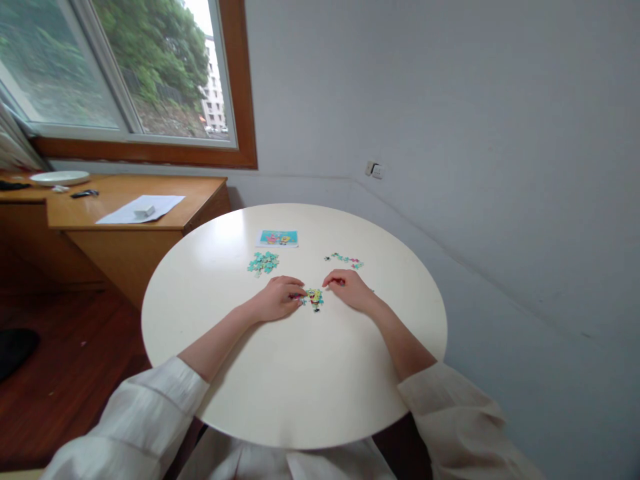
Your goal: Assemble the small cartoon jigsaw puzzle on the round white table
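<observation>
The person's left sleeve (pixel 135 410) and right sleeve (pixel 463 420) are off-white, loose and creased; pale, folded cloth (pixel 280 465) shows between them.

Counter (pixel 300 387): round, off-white, glossy at far left. Directly on it lie a picture card (pixel 279 239) toward the far edge, a heap of turquoise puzzle pieces (pixel 263 263) just nearer, scattered loose pieces (pixel 355 262) to the right, and a yellow puzzle cluster (pixel 315 297) near the middle.
</observation>
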Available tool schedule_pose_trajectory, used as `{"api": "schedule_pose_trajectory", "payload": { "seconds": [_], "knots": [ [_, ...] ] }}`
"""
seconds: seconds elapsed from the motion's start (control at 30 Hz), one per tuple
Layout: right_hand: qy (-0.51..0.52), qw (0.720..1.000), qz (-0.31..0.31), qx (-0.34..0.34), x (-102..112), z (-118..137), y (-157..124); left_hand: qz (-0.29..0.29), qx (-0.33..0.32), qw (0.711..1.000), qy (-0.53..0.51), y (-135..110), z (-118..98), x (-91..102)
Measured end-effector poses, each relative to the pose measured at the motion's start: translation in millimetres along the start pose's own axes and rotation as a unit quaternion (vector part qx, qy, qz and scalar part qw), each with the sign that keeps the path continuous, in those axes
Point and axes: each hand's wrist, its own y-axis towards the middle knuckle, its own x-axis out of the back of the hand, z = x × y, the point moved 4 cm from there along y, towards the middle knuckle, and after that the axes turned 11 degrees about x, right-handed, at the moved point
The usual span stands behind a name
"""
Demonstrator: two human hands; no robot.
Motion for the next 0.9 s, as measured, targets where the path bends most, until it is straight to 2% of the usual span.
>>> {"api": "schedule_pose_trajectory", "payload": {
  "seconds": [0.3, 0.7, 0.9],
  "knots": [
    [-0.003, 1.0, -0.009, -0.006, 1.9, -3.1, -0.4, -0.029, 0.024, 0.999, -0.027, 4.3, 13.7, -1.4],
    [-0.03, 0.999, -0.032, -0.007, 7.3, -5.8, -0.2, -0.039, 0.035, 0.998, -0.021, 5.3, 15.9, 0.6],
    [-0.032, 0.996, -0.083, -0.026, 17.9, -12.8, -0.8, -0.042, 0.034, 0.998, -0.039, 5.3, 20.5, -1.4]
  ]
}}
